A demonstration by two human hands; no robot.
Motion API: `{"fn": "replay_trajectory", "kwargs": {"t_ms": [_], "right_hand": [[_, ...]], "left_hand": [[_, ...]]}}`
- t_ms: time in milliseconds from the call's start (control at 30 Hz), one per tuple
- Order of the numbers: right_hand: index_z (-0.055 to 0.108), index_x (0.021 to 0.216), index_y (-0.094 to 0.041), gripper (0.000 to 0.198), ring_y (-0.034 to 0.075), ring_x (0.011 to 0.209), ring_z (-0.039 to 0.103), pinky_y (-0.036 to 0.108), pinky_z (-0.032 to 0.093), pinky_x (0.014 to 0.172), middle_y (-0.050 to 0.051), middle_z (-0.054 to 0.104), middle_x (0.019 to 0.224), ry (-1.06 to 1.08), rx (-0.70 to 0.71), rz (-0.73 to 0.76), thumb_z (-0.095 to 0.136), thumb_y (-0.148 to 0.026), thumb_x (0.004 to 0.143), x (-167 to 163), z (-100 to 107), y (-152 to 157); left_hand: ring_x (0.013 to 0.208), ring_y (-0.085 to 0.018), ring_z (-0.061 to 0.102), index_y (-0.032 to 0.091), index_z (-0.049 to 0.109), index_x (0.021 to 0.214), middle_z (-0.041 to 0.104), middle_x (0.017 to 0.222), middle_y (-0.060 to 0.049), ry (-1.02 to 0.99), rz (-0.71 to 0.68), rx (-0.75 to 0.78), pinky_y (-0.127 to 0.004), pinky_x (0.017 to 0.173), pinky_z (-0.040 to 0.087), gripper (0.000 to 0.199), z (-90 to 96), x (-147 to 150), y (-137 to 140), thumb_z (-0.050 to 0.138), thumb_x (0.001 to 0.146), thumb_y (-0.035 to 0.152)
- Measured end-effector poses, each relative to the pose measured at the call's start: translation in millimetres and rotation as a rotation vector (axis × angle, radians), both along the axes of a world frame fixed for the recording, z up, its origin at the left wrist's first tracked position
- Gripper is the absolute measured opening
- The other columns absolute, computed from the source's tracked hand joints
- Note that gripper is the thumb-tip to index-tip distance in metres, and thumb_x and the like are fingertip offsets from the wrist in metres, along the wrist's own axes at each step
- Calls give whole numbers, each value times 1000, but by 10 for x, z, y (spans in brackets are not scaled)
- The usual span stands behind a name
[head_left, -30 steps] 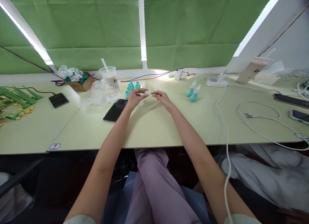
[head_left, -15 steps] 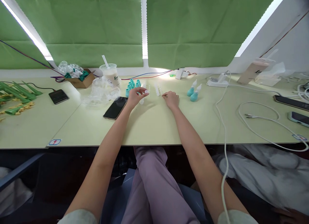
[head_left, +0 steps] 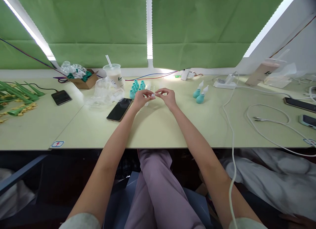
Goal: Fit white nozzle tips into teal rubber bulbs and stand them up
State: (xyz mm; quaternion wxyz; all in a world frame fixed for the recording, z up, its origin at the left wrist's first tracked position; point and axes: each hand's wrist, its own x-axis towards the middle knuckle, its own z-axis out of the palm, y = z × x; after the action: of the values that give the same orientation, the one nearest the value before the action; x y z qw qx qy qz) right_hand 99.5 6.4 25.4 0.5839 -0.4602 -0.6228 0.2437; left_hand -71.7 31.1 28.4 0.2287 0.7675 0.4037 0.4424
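The small white plastic piece (head_left: 153, 95) is sitting between our two hands, just above the pale green table (head_left: 160, 130). Our left hand (head_left: 142, 99) is pinching it between thumb and forefinger, while our right hand (head_left: 169, 98) is holding its narrowed fingertips right beside it; the spot is too small for us to tell whether those are gripping it too. Several open-necked teal bulbs (head_left: 134, 88) are standing just beyond our left hand, and a black smartphone (head_left: 119, 109) is lying near that wrist. Right of our right hand, two teal bulbs with white nozzles (head_left: 200, 98) are standing close together. Farther left, a crumpled clear plastic bag (head_left: 105, 93) is lying against a drink cup (head_left: 115, 75).
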Motion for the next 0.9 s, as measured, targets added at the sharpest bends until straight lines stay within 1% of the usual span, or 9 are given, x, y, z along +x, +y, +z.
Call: {"fn": "replay_trajectory", "kwargs": {"t_ms": [133, 233, 400, 633, 733, 900], "right_hand": [[72, 72, -23, 30, 14, 72, 54, 30, 46, 72, 2, 68, 88, -19, 21, -6, 70, -52, 68, -2, 0, -26], [71, 72, -23, 30, 13, 70, 54, 29, 46, 70, 2, 68, 84, -3, -10, 23, 71, -52, 68, 1, -12, -10], [73, 71, -24, 23, 14, 71, 57, 30, 46, 73, 0, 69, 76, -4, -58, 92, 72, -46, 67, -23, -13, -20], [76, 74, -26, 18, 15, 73, 58, 31, 45, 75, 0, 73, 81, -63, -28, 121, 70, -43, 72, 38, 24, -61], [76, 76, -26, 19, 16, 73, 57, 31, 45, 72, 1, 72, 81, -99, -5, 93, 69, -44, 74, 47, 29, -69], [75, 78, -26, 19, 17, 76, 57, 31, 45, 75, 0, 71, 84, -184, 14, -21, 66, -43, 78, 5, 12, -75]], "left_hand": [[72, -17, 62, 19, 70, 83, 72, 83, -6, 0, -8, -8, -30, 67, 46, 39, 5, 1, -3, 74, 67, 54], [71, -17, 62, 19, 70, 84, 72, 83, -6, -5, -20, -6, -30, 66, 46, 40, 5, 7, -11, 75, 66, 54], [72, -16, 61, 19, 70, 83, 72, 84, -5, 12, -4, 2, -29, 67, 46, 40, 16, 19, -48, 74, 66, 55], [76, -18, 60, 16, 68, 83, 71, 85, -5, 40, 21, 29, -31, 71, 44, 36, 41, 21, -61, 73, 71, 50], [81, -20, 61, 16, 68, 84, 70, 88, -7, 56, 40, 24, -32, 72, 44, 33, 53, 24, -67, 74, 72, 46], [87, -25, 63, 19, 69, 85, 70, 91, -9, 85, 39, 21, -34, 73, 45, 26, 64, 34, -92, 76, 72, 41]]}}
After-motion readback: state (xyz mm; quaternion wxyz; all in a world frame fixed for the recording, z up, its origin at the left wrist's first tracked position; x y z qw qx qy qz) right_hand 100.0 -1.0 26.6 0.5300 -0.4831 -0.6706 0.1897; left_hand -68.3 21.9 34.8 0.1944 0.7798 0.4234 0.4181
